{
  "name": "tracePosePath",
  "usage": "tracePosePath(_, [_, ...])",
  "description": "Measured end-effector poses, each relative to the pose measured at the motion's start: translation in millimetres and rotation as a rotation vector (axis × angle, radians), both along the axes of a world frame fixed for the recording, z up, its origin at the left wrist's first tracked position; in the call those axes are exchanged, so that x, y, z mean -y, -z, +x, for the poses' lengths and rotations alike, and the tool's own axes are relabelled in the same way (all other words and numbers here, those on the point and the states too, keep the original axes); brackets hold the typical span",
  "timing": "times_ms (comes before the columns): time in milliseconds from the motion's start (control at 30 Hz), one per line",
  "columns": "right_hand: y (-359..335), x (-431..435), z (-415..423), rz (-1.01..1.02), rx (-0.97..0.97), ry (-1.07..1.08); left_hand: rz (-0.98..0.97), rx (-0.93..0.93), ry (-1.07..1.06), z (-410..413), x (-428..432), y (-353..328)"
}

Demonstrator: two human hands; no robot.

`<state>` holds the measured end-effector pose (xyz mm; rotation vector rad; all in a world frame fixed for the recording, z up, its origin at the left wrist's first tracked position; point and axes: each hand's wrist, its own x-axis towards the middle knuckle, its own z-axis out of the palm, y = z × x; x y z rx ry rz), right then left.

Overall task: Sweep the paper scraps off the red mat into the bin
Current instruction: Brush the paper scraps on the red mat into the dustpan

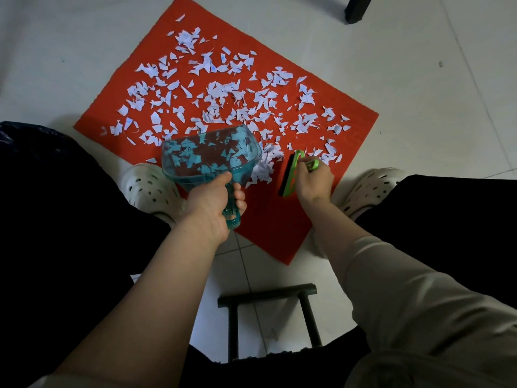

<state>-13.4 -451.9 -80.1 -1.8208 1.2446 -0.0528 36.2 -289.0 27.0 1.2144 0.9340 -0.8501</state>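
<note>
Now mid-sweep: our left hand (215,200) curled round dustpan (209,155) handle, right hand (314,182) clutching green brush (291,175). Paper scraps (218,91) cover red mat (274,219) toward 12 o'clock. Next we push pile (265,166) into pan.

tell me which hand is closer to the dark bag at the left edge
Left. The left hand, gripping the dustpan handle, is to the right of the dark bag. The right hand, holding the green brush, is farther right, beyond the dustpan.
</note>
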Motion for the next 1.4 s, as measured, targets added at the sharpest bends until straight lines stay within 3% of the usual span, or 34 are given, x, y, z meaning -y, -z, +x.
tracePosePath(433, [4.4,19.1,-21.3,-0.179,-0.161,0.211,-0.019,-0.007,0.024,-3.3,3.0,1.7])
tracePosePath(600, [7.5,22.3,-9.2,-0.116,-0.230,0.188,-0.007,-0.012,0.031,-2.7,3.4,5.8])
tracePosePath(767, [9.2,11.2,6.7,-0.075,-0.130,-0.015,-0.009,-0.021,0.011,-2.3,5.4,7.0])
tracePosePath(867, [8.0,10.4,5.3,-0.109,-0.057,0.031,-0.005,-0.024,0.020,-2.1,7.9,7.5])
tracePosePath(1067, [10.1,32.7,-8.7,-0.175,-0.195,0.228,-0.017,-0.027,0.024,-2.9,12.8,8.2])
tracePosePath(1200, [10.9,34.7,0.2,-0.107,-0.223,0.117,-0.003,-0.028,0.021,-2.9,12.1,7.7])
tracePosePath(1400, [6.1,24.3,10.3,-0.093,-0.033,0.056,0.023,-0.024,0.029,-2.0,12.8,8.2])
